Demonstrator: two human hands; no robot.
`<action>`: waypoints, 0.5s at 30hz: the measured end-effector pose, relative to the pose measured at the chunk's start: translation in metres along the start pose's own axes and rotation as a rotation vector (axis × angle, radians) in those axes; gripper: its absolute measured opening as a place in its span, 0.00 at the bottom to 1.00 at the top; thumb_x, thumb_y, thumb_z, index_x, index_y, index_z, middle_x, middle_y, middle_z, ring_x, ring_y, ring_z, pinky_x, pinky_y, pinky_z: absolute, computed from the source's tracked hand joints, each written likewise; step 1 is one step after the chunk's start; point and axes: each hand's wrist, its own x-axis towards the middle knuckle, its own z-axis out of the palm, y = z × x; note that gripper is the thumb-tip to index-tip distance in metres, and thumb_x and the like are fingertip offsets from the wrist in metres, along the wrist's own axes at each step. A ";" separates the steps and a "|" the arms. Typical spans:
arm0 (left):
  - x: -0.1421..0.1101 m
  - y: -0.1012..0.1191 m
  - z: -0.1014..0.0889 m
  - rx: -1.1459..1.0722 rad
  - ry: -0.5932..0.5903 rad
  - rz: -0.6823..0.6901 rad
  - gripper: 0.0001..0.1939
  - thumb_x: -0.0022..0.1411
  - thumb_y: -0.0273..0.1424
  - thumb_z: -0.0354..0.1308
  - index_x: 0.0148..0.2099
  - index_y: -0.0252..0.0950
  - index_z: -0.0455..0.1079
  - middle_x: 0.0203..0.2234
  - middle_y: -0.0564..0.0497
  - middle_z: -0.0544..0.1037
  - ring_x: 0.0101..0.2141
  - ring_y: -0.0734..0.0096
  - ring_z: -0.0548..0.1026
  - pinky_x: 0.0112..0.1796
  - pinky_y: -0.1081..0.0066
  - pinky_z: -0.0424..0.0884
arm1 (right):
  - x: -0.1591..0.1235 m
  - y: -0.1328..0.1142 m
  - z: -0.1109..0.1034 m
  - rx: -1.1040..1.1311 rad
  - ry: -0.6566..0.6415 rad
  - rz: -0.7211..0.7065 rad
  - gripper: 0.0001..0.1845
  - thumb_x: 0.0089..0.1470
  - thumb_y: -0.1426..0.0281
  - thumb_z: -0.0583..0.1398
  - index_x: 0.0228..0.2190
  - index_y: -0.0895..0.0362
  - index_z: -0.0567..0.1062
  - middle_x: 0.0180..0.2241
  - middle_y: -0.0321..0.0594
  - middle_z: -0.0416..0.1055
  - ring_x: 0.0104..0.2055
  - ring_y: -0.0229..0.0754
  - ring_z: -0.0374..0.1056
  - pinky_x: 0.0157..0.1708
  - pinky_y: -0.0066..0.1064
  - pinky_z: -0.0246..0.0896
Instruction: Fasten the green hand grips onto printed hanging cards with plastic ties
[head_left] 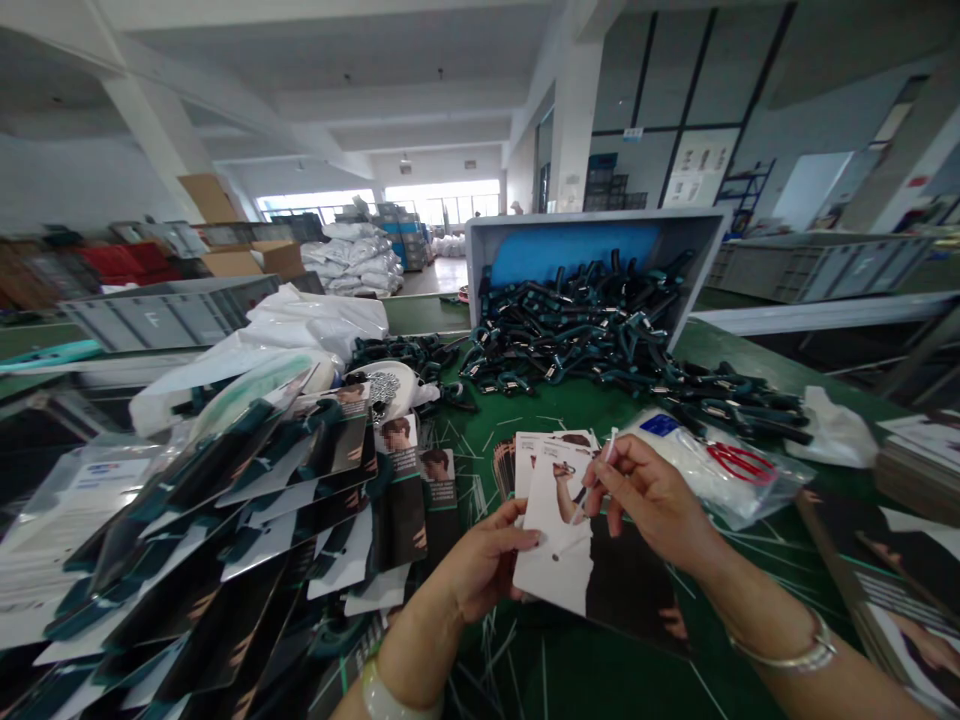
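Observation:
My left hand (491,560) grips the left edge of a printed backing card (551,535), thumb on its face. The card is part white and part black, with a small hole in the white area. In my right hand (652,500), a thin white cable tie (611,445) is pinched between thumb and fingers, over the card's upper right part. Its lower end lies across the card's face. Behind the held card stands a stack of similar cards (506,468). Loose white strips (480,500) are scattered over the green tabletop (540,660).
A tipped grey crate (596,222) spills black-and-teal hand tools (570,330) onto the table. Carded tools (277,480) pile up at left, beside a white bowl (394,385) of small metal parts. A clear bag (697,465) lies at right, near card stacks (862,580).

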 end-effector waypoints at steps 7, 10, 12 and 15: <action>-0.002 0.006 0.005 -0.018 0.016 0.030 0.22 0.49 0.26 0.59 0.49 0.35 0.61 0.24 0.53 0.71 0.17 0.79 0.68 0.11 0.82 0.54 | -0.017 -0.013 0.006 -0.173 -0.183 -0.077 0.05 0.58 0.66 0.51 0.31 0.54 0.61 0.30 0.37 0.67 0.26 0.34 0.67 0.19 0.24 0.63; -0.005 0.008 0.007 -0.037 0.043 0.060 0.22 0.52 0.28 0.59 0.50 0.36 0.60 0.28 0.52 0.72 0.19 0.78 0.70 0.13 0.82 0.59 | -0.027 -0.011 0.004 -0.499 -0.253 -0.195 0.04 0.57 0.70 0.51 0.34 0.53 0.65 0.33 0.38 0.69 0.32 0.37 0.67 0.30 0.29 0.65; -0.007 0.009 0.008 -0.036 0.060 0.074 0.23 0.54 0.31 0.58 0.52 0.39 0.58 0.31 0.51 0.73 0.22 0.77 0.71 0.17 0.80 0.65 | -0.031 -0.001 0.000 -0.642 -0.241 -0.301 0.06 0.56 0.72 0.52 0.36 0.53 0.67 0.35 0.39 0.70 0.37 0.39 0.67 0.35 0.32 0.64; -0.008 0.011 0.013 -0.023 0.099 0.091 0.24 0.54 0.31 0.59 0.52 0.40 0.56 0.33 0.50 0.74 0.26 0.75 0.73 0.27 0.74 0.71 | -0.033 0.020 -0.005 -0.704 -0.211 -0.401 0.08 0.55 0.74 0.52 0.37 0.53 0.67 0.36 0.40 0.70 0.40 0.40 0.65 0.38 0.34 0.63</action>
